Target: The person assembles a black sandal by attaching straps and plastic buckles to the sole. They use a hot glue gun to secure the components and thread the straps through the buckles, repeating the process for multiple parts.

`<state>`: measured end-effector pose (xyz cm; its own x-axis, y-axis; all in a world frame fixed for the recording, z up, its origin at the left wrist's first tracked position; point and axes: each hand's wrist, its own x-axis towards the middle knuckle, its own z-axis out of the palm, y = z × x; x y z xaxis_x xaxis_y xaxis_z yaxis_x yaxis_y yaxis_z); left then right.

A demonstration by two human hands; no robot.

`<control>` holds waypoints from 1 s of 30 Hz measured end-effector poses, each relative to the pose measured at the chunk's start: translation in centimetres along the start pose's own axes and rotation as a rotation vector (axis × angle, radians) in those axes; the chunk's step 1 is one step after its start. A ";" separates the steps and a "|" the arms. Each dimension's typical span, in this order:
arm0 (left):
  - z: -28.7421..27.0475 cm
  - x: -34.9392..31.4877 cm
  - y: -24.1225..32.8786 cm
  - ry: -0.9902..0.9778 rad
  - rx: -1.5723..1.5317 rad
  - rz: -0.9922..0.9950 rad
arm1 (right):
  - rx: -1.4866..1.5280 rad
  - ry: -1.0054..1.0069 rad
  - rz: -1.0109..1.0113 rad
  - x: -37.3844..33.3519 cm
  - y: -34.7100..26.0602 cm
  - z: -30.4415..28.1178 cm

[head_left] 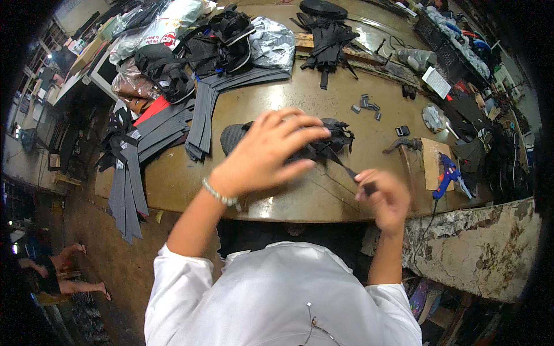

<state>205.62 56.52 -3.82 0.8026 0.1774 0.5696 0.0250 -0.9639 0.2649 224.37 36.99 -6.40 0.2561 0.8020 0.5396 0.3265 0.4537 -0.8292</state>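
Observation:
On the table in front of me lies what looks like a black sandal (231,138), with a rounded, textured end on the left and bunched straps at the right. My left hand (274,144) is over its middle, fingers spread, hiding much of it; whether the palm presses on it I cannot tell. From the sandal a narrow black strap (345,168) runs toward me, slanting right and looking taut. Its end is pinched by my right hand (385,196), which is slightly blurred, near the table's front edge.
Grey strips (202,115) lie in fans at the left. Behind them are bags and black strapped pieces (167,72). More black straps (326,46) lie at the back. Small grey pieces (366,105), a black buckle (402,131), a hammer (404,144) and a blue glue gun (447,176) are at the right.

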 end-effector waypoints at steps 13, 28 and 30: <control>2.5 -1.9 -5.1 0.043 -0.779 -0.487 | 0.428 0.994 0.410 -0.6 4.0 1.6; 3.3 1.4 -3.0 -0.440 -0.003 -0.311 | -0.480 0.057 0.723 0.4 4.1 3.4; 3.3 1.8 -3.2 -0.529 -0.038 -0.370 | 0.043 -0.040 0.966 1.3 4.7 3.2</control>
<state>208.96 59.26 -6.18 0.9304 0.3659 -0.0227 0.3435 -0.8484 0.4029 223.29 41.43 -10.11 0.3651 0.8487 -0.3827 -0.0421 -0.3956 -0.9175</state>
